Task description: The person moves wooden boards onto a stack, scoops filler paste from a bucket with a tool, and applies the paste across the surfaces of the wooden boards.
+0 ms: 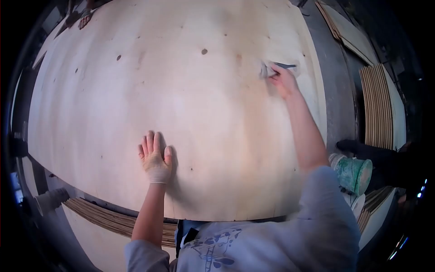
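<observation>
A large pale plywood sheet (195,104) with several dark knots spreads out in front of me. My left hand (155,156) lies flat on it near the front edge, fingers stretched out, with a light covering around the palm and wrist. Farther off, towards the sheet's right side, my right hand (283,82) is closed on a putty knife (266,70). The knife's blade is smeared by motion and points left, close to the wood; whether it touches cannot be made out. A dark handle end sticks out to the right of the fingers.
Another person's hand (84,21) rests at the sheet's far left corner. Stacked plywood (377,106) stands on the right, and another stack (113,218) lies below the front edge. A green-stained bucket (355,174) sits by my right elbow; a grey bucket (50,201) is at lower left.
</observation>
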Tool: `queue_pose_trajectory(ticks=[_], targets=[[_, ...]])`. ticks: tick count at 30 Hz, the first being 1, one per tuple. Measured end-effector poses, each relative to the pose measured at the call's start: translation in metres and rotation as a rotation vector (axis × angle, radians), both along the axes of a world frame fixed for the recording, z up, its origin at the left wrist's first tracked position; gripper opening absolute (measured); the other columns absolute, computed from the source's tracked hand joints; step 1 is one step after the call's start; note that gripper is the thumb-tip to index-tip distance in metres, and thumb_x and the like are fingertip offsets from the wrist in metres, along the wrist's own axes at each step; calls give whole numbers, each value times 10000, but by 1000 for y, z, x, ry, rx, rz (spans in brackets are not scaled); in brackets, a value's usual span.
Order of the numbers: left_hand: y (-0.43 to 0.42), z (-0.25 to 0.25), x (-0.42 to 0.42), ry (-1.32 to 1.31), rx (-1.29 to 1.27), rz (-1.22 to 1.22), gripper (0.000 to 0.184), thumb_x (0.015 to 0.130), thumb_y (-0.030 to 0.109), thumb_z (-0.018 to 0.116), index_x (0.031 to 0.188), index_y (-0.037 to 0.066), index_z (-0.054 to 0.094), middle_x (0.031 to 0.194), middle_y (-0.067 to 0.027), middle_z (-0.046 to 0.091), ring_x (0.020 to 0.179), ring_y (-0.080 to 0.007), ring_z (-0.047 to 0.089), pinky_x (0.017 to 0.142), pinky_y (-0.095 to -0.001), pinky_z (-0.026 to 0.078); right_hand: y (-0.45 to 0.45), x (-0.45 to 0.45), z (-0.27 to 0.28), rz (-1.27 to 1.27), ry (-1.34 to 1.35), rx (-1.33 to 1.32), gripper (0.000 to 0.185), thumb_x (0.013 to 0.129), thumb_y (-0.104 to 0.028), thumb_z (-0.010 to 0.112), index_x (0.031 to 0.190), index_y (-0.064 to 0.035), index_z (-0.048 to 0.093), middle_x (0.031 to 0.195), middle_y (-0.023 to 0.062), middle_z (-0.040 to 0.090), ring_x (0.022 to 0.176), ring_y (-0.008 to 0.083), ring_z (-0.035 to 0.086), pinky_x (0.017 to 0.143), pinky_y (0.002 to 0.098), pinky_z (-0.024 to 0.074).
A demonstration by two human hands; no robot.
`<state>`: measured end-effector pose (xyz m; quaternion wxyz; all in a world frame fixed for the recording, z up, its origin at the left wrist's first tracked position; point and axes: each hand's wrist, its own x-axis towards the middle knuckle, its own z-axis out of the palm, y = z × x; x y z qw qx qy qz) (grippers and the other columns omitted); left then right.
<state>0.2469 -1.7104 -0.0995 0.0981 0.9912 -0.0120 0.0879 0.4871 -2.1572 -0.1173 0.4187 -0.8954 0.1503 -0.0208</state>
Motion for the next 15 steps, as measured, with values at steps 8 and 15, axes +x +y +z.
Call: queue_pose_trajectory(ticks=[8,15], targets=[[5,-4,-10,-24,-38,-7,525,853,331,505,1307,79,426,1394,-108,374,1308,-289,294,1099,-443,163,72,46,38,364,-25,-450,365,846,-340,535,1001,-28,642,973,191,645,929,321,620,819,400,477],[10,-26,-17,-160,-56,-15,474,857,349,498,1260,100,464,1355,-81,409,1278,-267,323,1079,-451,193,95,-255,19,574,-283,-491,223,818,-109,586,1034,-112,643,968,131,628,890,327,607,776,387,496]])
